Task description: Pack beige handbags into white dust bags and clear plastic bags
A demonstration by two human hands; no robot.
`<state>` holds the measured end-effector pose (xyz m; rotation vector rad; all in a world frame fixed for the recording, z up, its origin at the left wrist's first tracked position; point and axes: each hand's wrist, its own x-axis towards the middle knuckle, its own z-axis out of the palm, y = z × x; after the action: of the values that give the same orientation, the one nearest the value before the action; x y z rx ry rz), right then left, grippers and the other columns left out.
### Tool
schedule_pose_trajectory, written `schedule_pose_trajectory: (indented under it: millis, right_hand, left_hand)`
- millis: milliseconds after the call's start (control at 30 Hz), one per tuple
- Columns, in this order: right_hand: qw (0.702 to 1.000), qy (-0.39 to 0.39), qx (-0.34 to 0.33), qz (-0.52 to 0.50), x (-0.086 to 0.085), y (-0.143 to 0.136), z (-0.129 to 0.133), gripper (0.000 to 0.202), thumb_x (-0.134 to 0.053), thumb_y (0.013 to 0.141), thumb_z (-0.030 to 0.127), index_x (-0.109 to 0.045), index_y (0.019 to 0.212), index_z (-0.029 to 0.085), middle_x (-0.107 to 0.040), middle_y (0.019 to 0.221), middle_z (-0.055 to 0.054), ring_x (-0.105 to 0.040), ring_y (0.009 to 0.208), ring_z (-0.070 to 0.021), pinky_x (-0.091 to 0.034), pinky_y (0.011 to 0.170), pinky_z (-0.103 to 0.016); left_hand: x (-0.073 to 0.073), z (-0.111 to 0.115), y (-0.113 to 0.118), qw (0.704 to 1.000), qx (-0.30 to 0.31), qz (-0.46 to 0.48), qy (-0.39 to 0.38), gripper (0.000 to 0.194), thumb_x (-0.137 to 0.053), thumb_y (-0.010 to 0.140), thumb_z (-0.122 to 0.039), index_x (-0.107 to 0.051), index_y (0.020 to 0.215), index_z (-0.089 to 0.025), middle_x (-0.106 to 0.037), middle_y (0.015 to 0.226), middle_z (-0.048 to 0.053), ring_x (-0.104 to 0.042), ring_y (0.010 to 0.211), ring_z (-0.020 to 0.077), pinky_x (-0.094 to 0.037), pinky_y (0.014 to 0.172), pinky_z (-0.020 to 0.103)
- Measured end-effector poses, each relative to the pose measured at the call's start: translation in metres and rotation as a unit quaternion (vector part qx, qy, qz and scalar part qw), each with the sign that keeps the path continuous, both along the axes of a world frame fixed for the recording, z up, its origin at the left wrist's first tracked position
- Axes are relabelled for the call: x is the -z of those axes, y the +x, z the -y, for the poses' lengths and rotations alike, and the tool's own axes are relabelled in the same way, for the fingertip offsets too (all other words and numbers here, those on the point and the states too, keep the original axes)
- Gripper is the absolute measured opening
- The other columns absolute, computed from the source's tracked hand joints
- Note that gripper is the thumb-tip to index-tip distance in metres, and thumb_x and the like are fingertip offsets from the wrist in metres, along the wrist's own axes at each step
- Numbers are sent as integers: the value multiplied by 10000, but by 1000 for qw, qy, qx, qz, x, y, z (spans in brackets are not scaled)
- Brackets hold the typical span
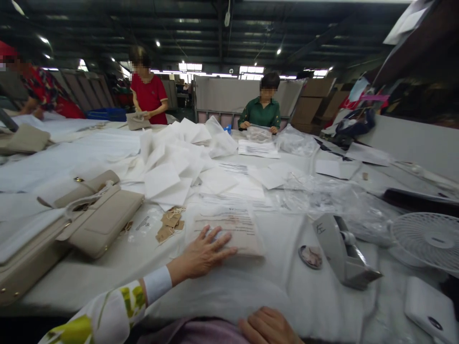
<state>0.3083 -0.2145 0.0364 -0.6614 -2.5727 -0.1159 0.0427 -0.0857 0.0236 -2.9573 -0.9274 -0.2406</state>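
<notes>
My left hand (206, 251) lies flat with fingers spread on a clear plastic bag (247, 234) with printed text. Something pale and flat is inside the bag, its kind unclear. At the table's front edge, my right hand (267, 327) is closed with curled fingers; anything inside it is hidden. Just left of the bag lie several brown tags (170, 223) with strings. Farther left, beige handbags (107, 222) rest on the table, partly among white wrapping sheets.
A tape dispenser (340, 253), a small round dish (310, 257), a white fan (430, 239) and a white device (430, 306) stand at right. White sheets (172, 172) are heaped mid-table; loose clear plastic (330, 205) lies right of them. Several co-workers stand across the table, one in green (261, 114).
</notes>
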Motion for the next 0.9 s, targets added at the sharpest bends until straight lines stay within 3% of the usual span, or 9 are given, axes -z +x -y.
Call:
schedule_pose_trajectory:
  millis: [100,233,333,433,533,633,733,833,900]
  right_hand:
    - [997,51,58,-3,-3,57,-3,419,-385,907,55,-542,1278,170,-725,1059,-90,-652,1052,-177,-476,964,-338]
    - [978,113,144,100,11,118,-29,595,-405,803,-17,-496,1359,176,-582,1360,-100,-409,1367,-220,-208,1176,-464]
    - [971,120,120,170,16,125,-58,606,-453,795,26,-489,1372,209,-477,1467,-68,-288,1431,-225,-46,1205,-501]
    - [975,99,103,168,10,108,-82,655,-445,775,6,-454,1398,209,-445,1491,-73,-284,1432,-212,1,1202,-517]
    - [979,73,14,189,1,83,-92,649,-404,821,-55,-451,1395,244,-469,1476,-45,-361,1393,-162,-88,1214,-468]
    - [989,-36,-91,108,-2,60,-90,346,-425,934,54,-624,1172,207,-692,1196,-50,-584,1193,-141,-341,1145,-383]
    - [974,-191,-16,-119,2,49,-85,222,-463,969,207,-684,972,193,-759,888,-45,-718,874,-144,-555,896,-259]
    - [908,-295,96,-283,1,46,-87,188,-547,934,303,-719,934,228,-763,823,-22,-723,692,-160,-592,650,-211]
    - [876,-321,128,-338,-3,44,-90,181,-587,906,318,-739,847,240,-740,719,-2,-693,604,-159,-576,583,-214]
  left_hand:
    - [-9,7,-19,999,28,7,-31,761,-443,847,-49,-191,1493,-363,-233,1588,20,-196,1449,301,-127,1166,580]
    - [-26,28,-77,996,18,3,-84,1017,-375,602,73,-96,1519,-267,-159,1606,27,-119,1474,224,-150,1197,518]
    - [-30,45,-120,995,7,-49,-83,1074,-399,549,73,-96,1518,-278,-159,1605,12,-135,1471,244,-167,1196,531]
    - [-19,50,-133,995,5,-66,-78,1053,-486,568,59,-167,1505,-299,-186,1599,32,-153,1463,301,-145,1181,590]
    - [2,45,-117,994,38,18,-104,900,-506,661,67,-302,1456,-304,-343,1543,61,-239,1443,276,-115,1176,606]
    - [24,42,-95,961,58,204,-175,384,-480,872,-69,-604,1164,-285,-702,1148,33,-572,1208,192,-299,1162,456]
    - [38,45,-87,918,-59,346,-183,215,-427,969,-225,-640,957,-204,-722,815,33,-701,829,166,-561,862,278]
    - [38,47,-89,873,-191,421,-154,262,-352,998,-200,-606,938,-171,-668,721,13,-656,649,142,-548,598,205]
    - [33,46,-89,850,-232,452,-137,273,-374,998,-247,-613,888,-176,-665,763,24,-659,724,163,-547,645,230]
